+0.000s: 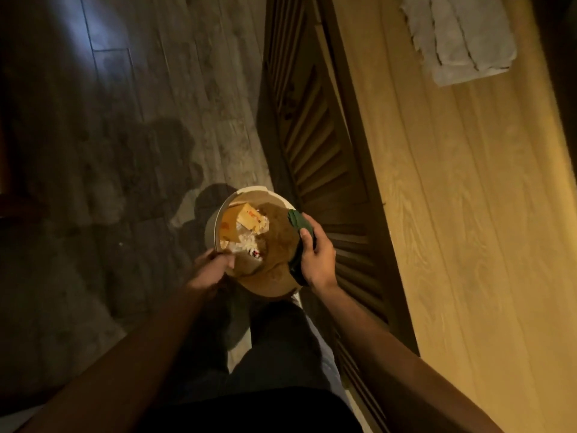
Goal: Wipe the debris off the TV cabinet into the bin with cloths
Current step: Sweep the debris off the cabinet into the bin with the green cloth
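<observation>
Both forearms reach down from the person toward a round bin [215, 223] held just off the slatted front of the TV cabinet [462, 214]. Left hand [210, 268] grips the bin's near-left rim, fingers curled over the edge. Right hand [315, 257] grips a dark green cloth [298, 221] against the bin's right rim, thumb on top of the fabric and the other fingers wrapped beneath; part of the cloth pokes out beyond the fingertips, over the bin's opening. Inside the bin, left of the right hand's fingers, lie a brown paper bag [274, 242], a yellow-orange card packet [249, 218] and white crumpled scraps [245, 243]. Well beyond both hands, a pale grey cloth [462, 35] lies crumpled on the cabinet's light wooden top. Grey plank floor [125, 120] lies beyond the left hand's fingers.
</observation>
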Tool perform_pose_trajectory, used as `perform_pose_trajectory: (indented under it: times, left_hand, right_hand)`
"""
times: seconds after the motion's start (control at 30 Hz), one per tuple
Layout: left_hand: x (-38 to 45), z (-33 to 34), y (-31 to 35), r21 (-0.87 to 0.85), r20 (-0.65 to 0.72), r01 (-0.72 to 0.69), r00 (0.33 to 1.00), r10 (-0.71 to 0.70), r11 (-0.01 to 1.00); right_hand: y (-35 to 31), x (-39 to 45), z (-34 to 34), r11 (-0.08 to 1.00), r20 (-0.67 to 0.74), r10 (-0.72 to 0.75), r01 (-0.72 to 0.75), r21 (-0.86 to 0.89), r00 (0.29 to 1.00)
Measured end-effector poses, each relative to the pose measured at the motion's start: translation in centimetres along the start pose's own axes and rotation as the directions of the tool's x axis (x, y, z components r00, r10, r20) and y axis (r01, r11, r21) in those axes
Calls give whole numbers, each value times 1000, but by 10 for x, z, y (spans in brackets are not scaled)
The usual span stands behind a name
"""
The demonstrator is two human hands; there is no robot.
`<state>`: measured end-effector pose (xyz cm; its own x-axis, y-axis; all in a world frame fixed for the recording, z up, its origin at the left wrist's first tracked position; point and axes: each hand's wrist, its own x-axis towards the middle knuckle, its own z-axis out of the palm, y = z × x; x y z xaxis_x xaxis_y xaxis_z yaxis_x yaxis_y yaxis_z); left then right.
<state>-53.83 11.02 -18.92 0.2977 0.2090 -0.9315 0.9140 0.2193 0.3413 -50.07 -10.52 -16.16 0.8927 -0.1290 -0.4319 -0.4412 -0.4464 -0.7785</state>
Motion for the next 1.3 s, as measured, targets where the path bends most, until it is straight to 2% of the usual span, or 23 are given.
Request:
perform_pose_trajectory:
  times: [0.07, 0.13, 0.3, 0.4, 0.5, 0.67, 0.77, 1.03, 1.3]
  left_hand:
    - [28, 9, 6, -62, -35, 17, 999, -19, 998]
    - [57, 19, 13, -53, -66, 29, 997, -33, 998]
    - [134, 29, 28, 82, 9, -18, 1000, 17, 996]
    - [181, 38, 22, 94, 90, -63, 994, 55, 994]
    - [224, 49, 15, 134, 81, -98, 993, 87, 986]
    - [288, 64, 7, 125, 145, -31, 989, 13, 992]
    - [319, 65, 2, 99, 154, -31, 988, 16, 995]
    - [368, 61, -3, 69, 136, -40, 990, 30, 997]
    - [378, 52, -1, 145, 134, -99, 988, 80, 984]
  right_hand:
    - [10, 15, 9, 1000, 4, 22, -22, -19, 1000]
    - [20, 29, 19, 998, -4, 49, -49, -25, 999]
    - [55, 71, 54, 996, -70, 91, -91, 13, 993]
    - [78, 100, 77, 993, -42, 120, -119, 23, 992]
    - [103, 129, 100, 990, -25, 137, -136, 22, 990]
    - [134, 167, 128, 992, -40, 121, -121, 20, 992]
    - [151, 181, 136, 993, -44, 113, -112, 25, 993]
    - [180, 200, 150, 992, -34, 126, -126, 2, 991]
    - [165, 216, 163, 997, -18, 75, -76, -26, 997]
